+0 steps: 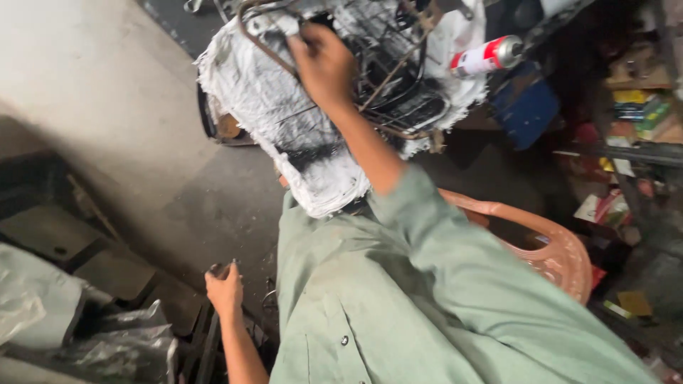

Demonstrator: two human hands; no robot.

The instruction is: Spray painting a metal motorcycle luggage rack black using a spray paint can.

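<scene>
Cloth [313, 135], white and frayed, lies draped over a wire frame [398, 78] at the top of my view, above the concrete floor [107, 92]. My right hand [324, 60] is stretched up to it, and its fingers [302, 39] are clenched around the rusty rim of the frame, through or just beside the cloth; I cannot tell which exactly. My left hand [225, 288] hangs low, near the dark metal pieces at the lower left edge of the floor. Its fingers look curled around something small, but the picture is too blurred to say if they really grip it.

A spray can [487, 55], red and white, lies just beside the frame on its right side. An orange plastic chair [555, 249] is behind my green sleeve [427, 235].

I judge that the grip on the rim should stay firm and near the corner of the frame, so the frame does not swing. The cloth is loose and may slide off, so I would pull slowly. The wires are rusty and the cloth can catch on them.
</scene>
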